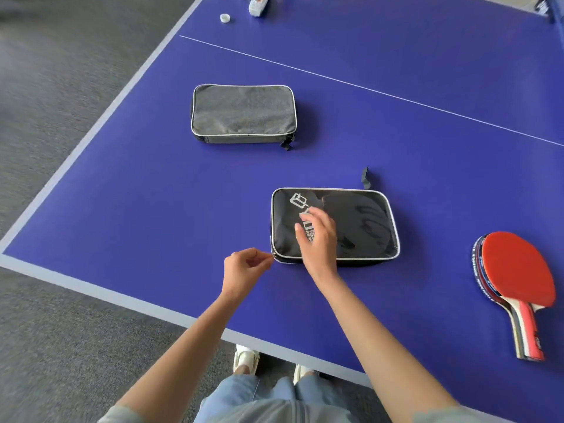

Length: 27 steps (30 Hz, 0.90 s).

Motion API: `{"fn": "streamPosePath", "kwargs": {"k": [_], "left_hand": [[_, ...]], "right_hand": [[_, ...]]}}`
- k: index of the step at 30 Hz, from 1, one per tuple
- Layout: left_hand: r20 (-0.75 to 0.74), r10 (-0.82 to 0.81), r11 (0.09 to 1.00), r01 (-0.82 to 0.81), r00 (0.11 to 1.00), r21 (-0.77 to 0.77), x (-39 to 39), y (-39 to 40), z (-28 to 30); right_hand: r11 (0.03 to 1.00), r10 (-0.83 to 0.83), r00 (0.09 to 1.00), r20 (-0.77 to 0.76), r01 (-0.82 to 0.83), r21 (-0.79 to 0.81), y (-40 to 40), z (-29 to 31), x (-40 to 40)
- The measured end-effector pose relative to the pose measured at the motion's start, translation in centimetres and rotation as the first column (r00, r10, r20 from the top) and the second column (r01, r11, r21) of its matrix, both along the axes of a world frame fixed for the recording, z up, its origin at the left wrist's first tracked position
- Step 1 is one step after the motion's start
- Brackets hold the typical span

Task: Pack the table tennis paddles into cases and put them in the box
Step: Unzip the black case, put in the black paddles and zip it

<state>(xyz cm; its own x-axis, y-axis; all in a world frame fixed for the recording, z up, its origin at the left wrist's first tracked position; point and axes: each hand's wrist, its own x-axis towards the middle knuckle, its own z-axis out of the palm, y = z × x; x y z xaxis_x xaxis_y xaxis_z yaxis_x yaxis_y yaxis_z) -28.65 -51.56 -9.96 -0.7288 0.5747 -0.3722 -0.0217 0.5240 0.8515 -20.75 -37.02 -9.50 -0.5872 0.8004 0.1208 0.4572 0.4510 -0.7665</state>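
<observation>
Jeans [244, 395] and two white shoes [245, 360] show at the bottom edge, below the near rim of the blue counter [152, 209]. Both bare forearms reach forward over that rim. Left hand [245, 265]: fingers curled, thumb and forefinger pinching the zip pull [273, 255] at the near left corner of the black case [360, 227]. Right hand [317, 236]: fingers spread and relaxed, lying flat on the left half of the case top, over its white logo. Black case: flat on the counter, just ahead of the hands, grey piping round its lid, a dark strap loop [365, 178] standing out from its far edge. Whether the zip is fully closed cannot be told.

Grey case [243, 112]: flat on the counter, farther off and to the left, well apart from the black one, closed along the visible side. Paddles [515, 273]: stacked at the right, red rubber uppermost, handles pointing toward the near edge, well apart from both cases. Far left on the counter: a small white cap [225, 18] and, near it, a bottle [259, 4] cut by the frame edge. Grey carpet [61, 87] surrounds the counter.
</observation>
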Motion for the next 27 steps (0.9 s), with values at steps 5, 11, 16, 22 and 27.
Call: {"fn": "streamPosePath", "kwargs": {"k": [5, 11, 16, 22, 27], "left_hand": [[0.118, 0.064, 0.995, -0.072, 0.991, 0.070, 0.5, -0.6, 0.2], [0.219, 0.029, 0.994, -0.052, 0.975, 0.100, 0.8, -1.0, 0.6], [0.267, -0.041, 0.996, 0.019, 0.963, 0.082, -0.1, -1.5, 0.5], [0.312, 0.133, 0.991, -0.124, 0.941, -0.051, -1.4, 1.8, 1.1], [0.278, 0.216, 0.975, -0.195, 0.936, -0.102, -0.9, 3.6, 0.9]], "right_hand": [[0.904, -0.047, 0.999, 0.002, 0.044, -0.426, -7.0, 1.6, 3.3], [0.501, -0.355, 0.935, -0.004, 0.186, -0.845, -8.4, 0.2, 1.3], [0.512, -0.389, 0.921, -0.022, 0.196, -0.837, -7.8, 0.3, 0.9], [0.594, -0.375, 0.925, -0.067, 0.184, -0.783, -7.9, -0.5, 1.4], [0.746, -0.284, 0.958, -0.034, 0.199, -0.635, -7.9, -0.9, 2.0]]}}
